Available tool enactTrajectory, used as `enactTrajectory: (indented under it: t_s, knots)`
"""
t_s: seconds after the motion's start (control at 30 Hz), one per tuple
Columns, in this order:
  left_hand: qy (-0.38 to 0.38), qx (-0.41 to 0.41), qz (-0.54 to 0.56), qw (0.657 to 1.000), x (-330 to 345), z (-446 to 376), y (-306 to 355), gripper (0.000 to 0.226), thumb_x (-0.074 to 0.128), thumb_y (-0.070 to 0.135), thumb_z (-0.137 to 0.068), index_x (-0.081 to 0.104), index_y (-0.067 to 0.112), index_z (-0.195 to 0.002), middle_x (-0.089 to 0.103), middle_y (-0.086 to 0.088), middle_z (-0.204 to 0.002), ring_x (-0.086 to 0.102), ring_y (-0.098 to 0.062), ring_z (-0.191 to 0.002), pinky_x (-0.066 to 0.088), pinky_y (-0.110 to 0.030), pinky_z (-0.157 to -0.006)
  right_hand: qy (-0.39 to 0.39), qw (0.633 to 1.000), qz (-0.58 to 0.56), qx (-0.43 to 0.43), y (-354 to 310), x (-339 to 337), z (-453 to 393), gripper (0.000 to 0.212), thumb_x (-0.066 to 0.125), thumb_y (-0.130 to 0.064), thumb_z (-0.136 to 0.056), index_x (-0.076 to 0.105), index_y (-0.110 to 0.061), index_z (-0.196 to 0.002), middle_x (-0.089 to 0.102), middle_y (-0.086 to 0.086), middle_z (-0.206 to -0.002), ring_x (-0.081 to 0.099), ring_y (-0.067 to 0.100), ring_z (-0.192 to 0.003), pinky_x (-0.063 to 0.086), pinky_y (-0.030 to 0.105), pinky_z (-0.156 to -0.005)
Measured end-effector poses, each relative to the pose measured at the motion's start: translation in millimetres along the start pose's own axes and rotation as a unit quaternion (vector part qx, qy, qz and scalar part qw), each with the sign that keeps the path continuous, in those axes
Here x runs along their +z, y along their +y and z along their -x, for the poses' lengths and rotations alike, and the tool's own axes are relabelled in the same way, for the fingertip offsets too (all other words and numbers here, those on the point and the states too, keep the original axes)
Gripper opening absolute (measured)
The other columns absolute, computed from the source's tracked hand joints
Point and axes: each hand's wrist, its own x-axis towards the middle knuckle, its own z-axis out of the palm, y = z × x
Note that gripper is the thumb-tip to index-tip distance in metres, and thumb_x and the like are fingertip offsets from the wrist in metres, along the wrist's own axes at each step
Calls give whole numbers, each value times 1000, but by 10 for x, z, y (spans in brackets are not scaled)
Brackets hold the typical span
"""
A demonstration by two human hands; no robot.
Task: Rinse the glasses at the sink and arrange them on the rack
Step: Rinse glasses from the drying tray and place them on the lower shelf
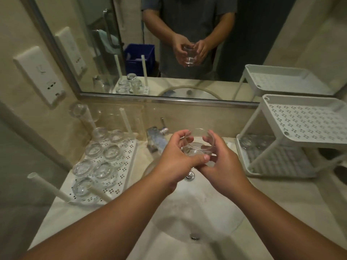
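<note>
A clear glass tumbler (199, 145) is held over the white sink basin (197, 212), in front of the chrome tap (158, 136). My left hand (174, 160) grips its left side and base. My right hand (223, 162) grips its right side, fingers on the rim. The glass tilts with its mouth towards me. On the left counter a white perforated rack (120, 166) holds several glasses (102, 170) standing upside down. A two-tier white rack (293, 139) stands at the right, with a glass or two (247, 142) on its lower shelf.
A wall mirror (169, 44) behind the sink reflects the person and the glass. White socket plates (39, 76) are fixed to the left wall. White rack posts (48, 186) stick up from the left rack. The sink drain (190, 175) lies below my hands.
</note>
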Motion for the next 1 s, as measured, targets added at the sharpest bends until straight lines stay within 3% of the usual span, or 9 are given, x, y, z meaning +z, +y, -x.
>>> enactTrajectory:
  t_s: [0.13,0.2,0.27,0.5,0.57,0.7,0.8,0.9,1.0]
  knots:
    - [-26,-19,-2,999,394,-62,-115,70,83,-4,-71,53,32,-123,60,5,-130,68,-16,-108,57,-39,-89,19,1000,7,16,229,-339,121,96,84,-21,-71,31,-38,-149,53,-23,-133,60,-4,-105,49,14,-85]
    - [-39,-26,-9,999,608,-81,-182,72,84,-2,-71,52,33,-125,59,7,-130,67,-15,-109,57,-36,-86,31,999,7,27,359,-511,194,98,86,-25,-69,31,-38,-149,54,-23,-133,59,-2,-110,48,20,-90]
    - [-53,-32,-20,998,824,-104,-252,72,85,0,-71,51,34,-124,58,8,-131,66,-14,-110,57,-32,-81,41,998,7,39,494,-677,260,97,87,-26,-68,32,-40,-148,55,-23,-131,58,-4,-110,49,19,-89]
    - [-108,-69,-52,990,1589,-207,-524,84,88,14,-59,50,35,-130,54,5,-136,60,-12,-119,52,-46,-100,87,992,-7,86,1020,-1256,482,87,80,-37,-57,41,-46,-135,60,-22,-121,60,-9,-101,45,4,-76]
    - [-126,-71,-69,987,1780,-248,-630,82,89,11,-62,51,38,-129,53,4,-132,62,-10,-113,55,-41,-95,97,990,-10,101,1169,-1392,540,86,78,-37,-56,40,-49,-132,60,-25,-118,60,-11,-99,44,3,-73]
    - [-125,-68,-118,983,2172,-351,-836,82,90,10,-65,53,37,-134,57,2,-112,68,-4,-80,53,-20,-64,109,985,-24,129,1508,-1671,617,84,80,-27,-61,39,-51,-131,59,-26,-118,59,-13,-98,46,4,-71]
    - [-120,-61,-151,979,2420,-425,-973,85,91,16,-66,51,37,-139,63,5,-103,66,4,-71,49,-13,-58,114,983,-22,140,1739,-1841,623,85,80,-25,-63,38,-52,-132,57,-27,-120,58,-13,-102,48,9,-74]
    - [-125,-44,-208,969,2600,-506,-1072,88,90,27,-68,46,37,-144,60,16,-102,67,3,-87,52,-13,-70,114,982,-27,149,1939,-1966,605,86,80,-23,-66,36,-51,-134,56,-22,-128,60,-3,-108,53,22,-84]
    - [-127,-45,-258,957,2735,-615,-1164,91,86,37,-72,38,35,-150,56,20,-108,66,-12,-105,53,-30,-94,116,982,-21,150,2142,-2054,553,85,81,-20,-68,37,-43,-137,55,-19,-130,59,4,-113,48,16,-84]
